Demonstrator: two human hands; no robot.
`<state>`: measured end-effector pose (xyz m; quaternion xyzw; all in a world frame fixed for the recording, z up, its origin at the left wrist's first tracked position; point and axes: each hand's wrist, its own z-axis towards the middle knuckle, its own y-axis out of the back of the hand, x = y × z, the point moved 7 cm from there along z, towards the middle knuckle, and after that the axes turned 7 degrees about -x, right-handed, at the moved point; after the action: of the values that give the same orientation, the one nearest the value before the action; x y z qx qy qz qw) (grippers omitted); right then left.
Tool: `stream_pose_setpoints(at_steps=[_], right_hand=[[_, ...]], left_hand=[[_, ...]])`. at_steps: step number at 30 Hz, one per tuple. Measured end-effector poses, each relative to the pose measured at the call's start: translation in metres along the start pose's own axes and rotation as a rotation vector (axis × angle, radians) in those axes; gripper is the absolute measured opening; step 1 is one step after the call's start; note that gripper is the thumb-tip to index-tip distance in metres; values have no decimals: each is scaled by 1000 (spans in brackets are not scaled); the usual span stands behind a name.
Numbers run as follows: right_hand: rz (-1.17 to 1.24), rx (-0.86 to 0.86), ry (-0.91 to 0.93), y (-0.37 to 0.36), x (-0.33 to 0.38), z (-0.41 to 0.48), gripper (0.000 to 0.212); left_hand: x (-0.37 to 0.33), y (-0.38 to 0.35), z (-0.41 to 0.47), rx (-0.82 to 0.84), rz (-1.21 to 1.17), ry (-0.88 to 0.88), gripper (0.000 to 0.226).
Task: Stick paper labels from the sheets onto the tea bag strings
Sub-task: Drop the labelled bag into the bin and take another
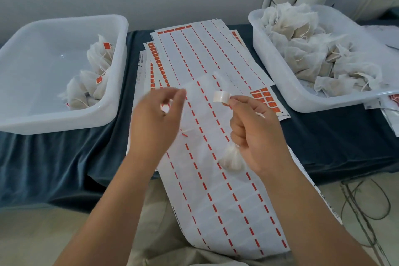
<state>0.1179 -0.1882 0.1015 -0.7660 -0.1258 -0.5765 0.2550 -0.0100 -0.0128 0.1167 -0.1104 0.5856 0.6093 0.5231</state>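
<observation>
Sheet (216, 201) overhangs table (54, 157) edge below right hand (254, 134).

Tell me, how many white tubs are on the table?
2: left tub, holding labelled tea bags; right tub, heaped with unlabelled ones.

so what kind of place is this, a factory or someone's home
Likely a small hand-packing station: a cloth-draped table, label sheets spread across it, a left tub of labelled tea bags and a right tub of unlabelled ones.
</observation>
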Motion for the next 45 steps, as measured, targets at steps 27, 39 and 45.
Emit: stream_pose_setpoints(at_steps=[27, 39, 45], right_hand=[[-792, 394, 533, -42, 32, -39, 44], [-1016, 284, 427, -13, 33, 5, 45], [-1005, 306, 307, -11, 23, 9, 48]], left_hand=[[-33, -67, -73, 426, -837, 489, 20], [-30, -61, -72, 387, -770, 551, 22], [-36, -56, -69, 359, -692, 474, 31]])
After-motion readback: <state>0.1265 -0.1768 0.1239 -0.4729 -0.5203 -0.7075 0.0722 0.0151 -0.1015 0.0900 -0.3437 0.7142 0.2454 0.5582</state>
